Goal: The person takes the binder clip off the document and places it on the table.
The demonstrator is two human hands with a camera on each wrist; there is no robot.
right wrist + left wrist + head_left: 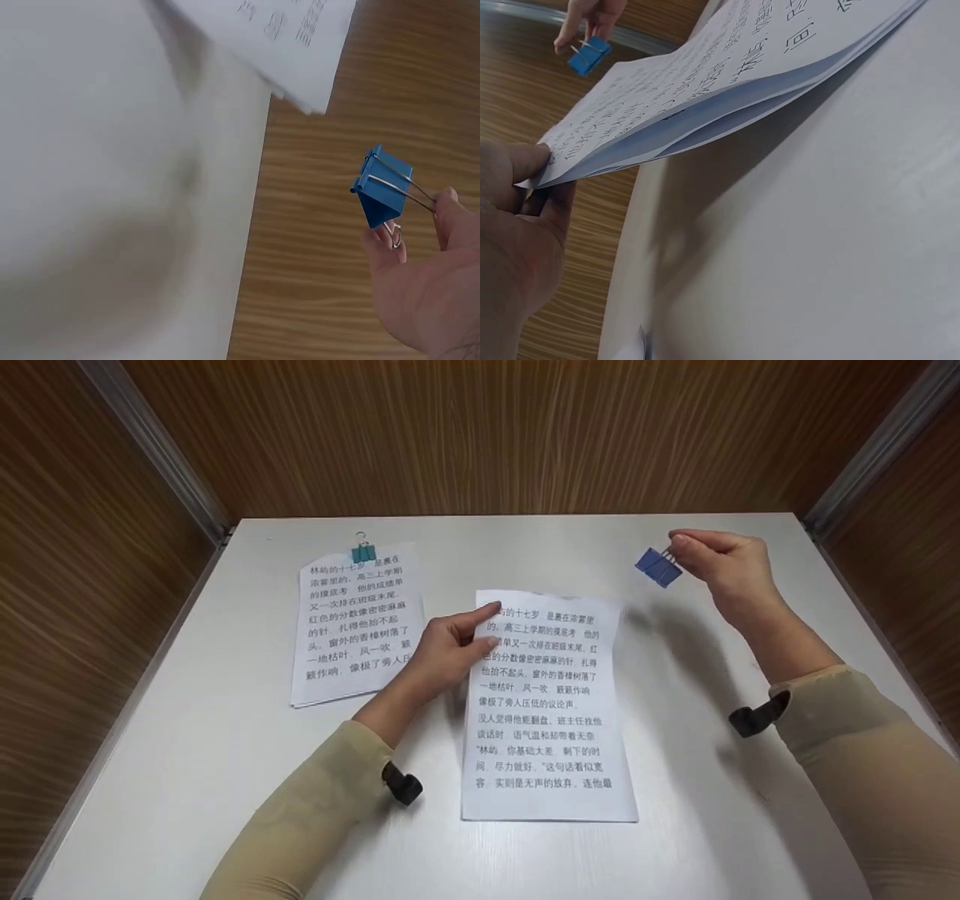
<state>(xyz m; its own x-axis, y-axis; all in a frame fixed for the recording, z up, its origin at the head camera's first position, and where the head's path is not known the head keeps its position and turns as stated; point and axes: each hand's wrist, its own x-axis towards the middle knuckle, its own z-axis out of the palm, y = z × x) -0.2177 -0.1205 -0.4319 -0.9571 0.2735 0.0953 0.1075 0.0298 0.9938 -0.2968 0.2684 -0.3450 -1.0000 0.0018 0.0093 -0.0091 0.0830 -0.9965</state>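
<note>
My left hand (450, 649) pinches the upper left edge of a stack of printed paper sheets (544, 712). The left wrist view shows the thumb on top of the sheets (697, 94) and fingers beneath, with the layers slightly parted along the side. The stack's top end is lifted off the table. Up and to the right, my right hand (727, 566) holds a blue binder clip (659, 567) by its wire handles. In the right wrist view the clip (386, 187) is apart from the paper, thumb and finger on opposite handles.
A second stack of printed sheets (356, 622) lies at the left, with a teal binder clip (364, 553) on its top edge. Both stacks are over a white table (225, 810). Wood-grain panels (495, 435) enclose the back and sides.
</note>
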